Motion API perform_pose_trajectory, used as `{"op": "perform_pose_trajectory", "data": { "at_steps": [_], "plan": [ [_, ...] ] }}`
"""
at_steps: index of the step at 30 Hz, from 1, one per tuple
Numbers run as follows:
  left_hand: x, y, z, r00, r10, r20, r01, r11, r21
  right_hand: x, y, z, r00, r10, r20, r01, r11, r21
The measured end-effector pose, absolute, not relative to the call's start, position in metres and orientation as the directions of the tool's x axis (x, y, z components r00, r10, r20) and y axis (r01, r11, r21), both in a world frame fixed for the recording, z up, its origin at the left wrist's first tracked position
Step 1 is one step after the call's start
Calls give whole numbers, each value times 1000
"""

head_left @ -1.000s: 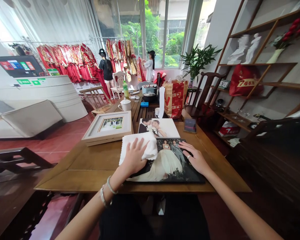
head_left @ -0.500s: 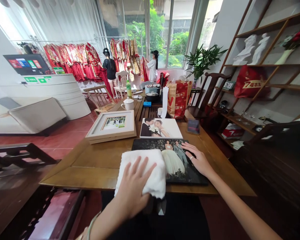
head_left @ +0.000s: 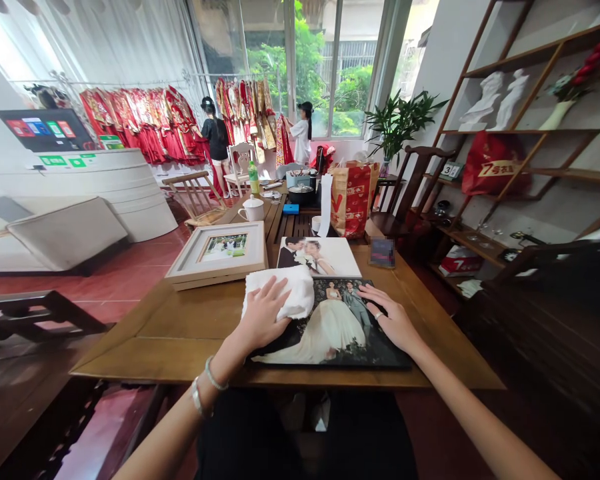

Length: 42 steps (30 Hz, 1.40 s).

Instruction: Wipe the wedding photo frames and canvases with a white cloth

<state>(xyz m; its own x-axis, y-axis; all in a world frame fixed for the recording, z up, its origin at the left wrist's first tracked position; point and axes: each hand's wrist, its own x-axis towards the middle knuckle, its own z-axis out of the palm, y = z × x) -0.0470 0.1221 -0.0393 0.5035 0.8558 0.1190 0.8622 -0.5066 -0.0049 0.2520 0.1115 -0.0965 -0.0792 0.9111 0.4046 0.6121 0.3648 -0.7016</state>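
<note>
Resting with fingers spread on a white cloth [head_left: 300, 297], the left hand [head_left: 264, 313] sits over the upper left of a dark photo panel [head_left: 325, 333], which lies flat on the desk [head_left: 175, 353]. The right hand [head_left: 394, 321], fingers slightly parted, lies on the panel's right side. Work with the cloth looks unfinished; which parts are done cannot be told. Beyond, a pale photo print [head_left: 343, 259] and a framed picture [head_left: 225, 247] lie untouched by either hand.
</note>
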Motion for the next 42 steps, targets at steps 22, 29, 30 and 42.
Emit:
{"op": "perform_pose_trajectory", "data": {
  "at_steps": [22, 29, 30, 42],
  "plan": [
    [-56, 124, -36, 608, 778, 156, 771, -626, 118, 262, 118, -101, -154, 906, 395, 652, 393, -648],
    [-60, 118, -38, 609, 777, 161, 778, -625, 72, 272, 132, -98, -259, 854, 452, 661, 498, -562],
    [-59, 112, -37, 613, 777, 143, 776, -626, 77, 272, 133, -99, -259, 849, 460, 660, 503, -558],
    [-33, 52, -33, 591, 805, 50, 799, -593, 96, 269, 131, -97, -275, 832, 481, 683, 522, -511]
  ]
}}
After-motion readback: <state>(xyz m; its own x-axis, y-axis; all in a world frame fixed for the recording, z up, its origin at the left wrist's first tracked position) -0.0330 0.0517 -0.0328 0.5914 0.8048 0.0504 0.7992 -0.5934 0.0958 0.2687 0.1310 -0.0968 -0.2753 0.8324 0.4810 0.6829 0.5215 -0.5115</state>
